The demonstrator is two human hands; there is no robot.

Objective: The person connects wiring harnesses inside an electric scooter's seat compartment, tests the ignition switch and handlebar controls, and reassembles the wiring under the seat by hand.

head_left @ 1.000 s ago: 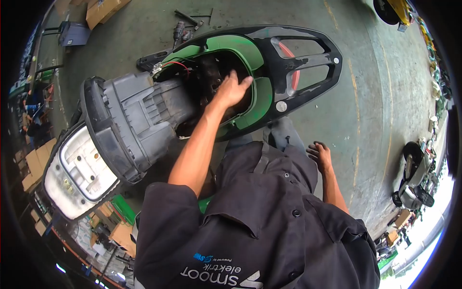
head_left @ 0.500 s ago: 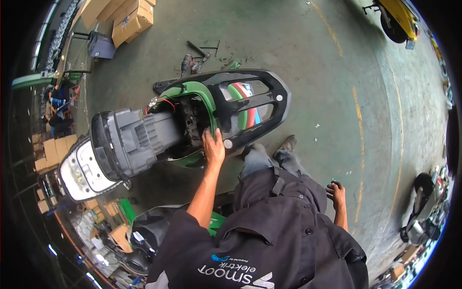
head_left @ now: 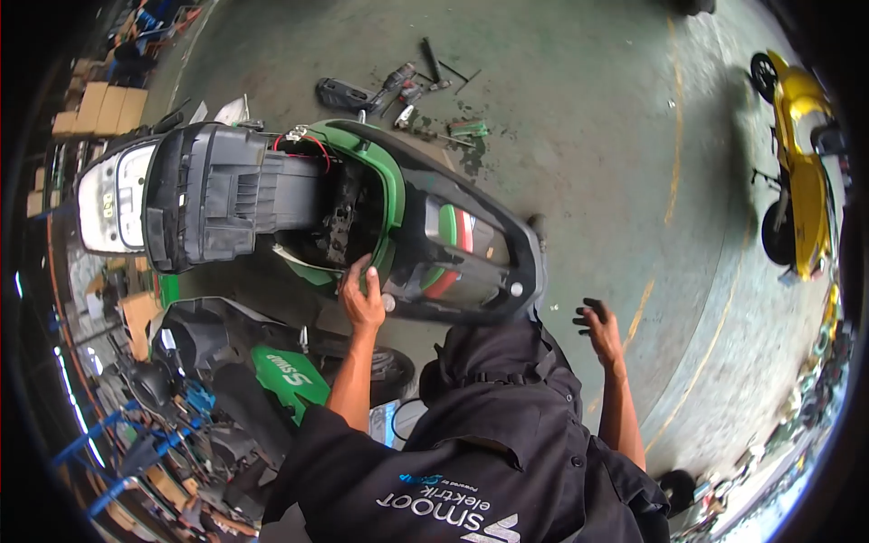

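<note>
A partly stripped scooter (head_left: 249, 195) lies across the view, with a grey ribbed inner part, a green body panel (head_left: 391, 181) round a dark opening, and a black section with two long cut-outs (head_left: 453, 262) at the right. Red wires (head_left: 317, 145) show at the opening's upper edge. My left hand (head_left: 364, 300) has its fingers closed over the near edge of the green panel; part of them is hidden. Off to the right of the black section, my right hand (head_left: 605, 333) hovers in the air, fingers apart and dark-tipped, holding nothing.
On the floor beyond the scooter lie a power drill (head_left: 398, 80), a black plastic part (head_left: 344, 94) and a small green piece (head_left: 469, 129). Another scooter with a green panel (head_left: 288, 378) stands close at my left. A yellow scooter (head_left: 801, 172) is at the far right.
My view and body have turned, and the scooter's white end now sits higher at the left. My right hand has risen and its fingers have spread. The left stays on the green panel.
</note>
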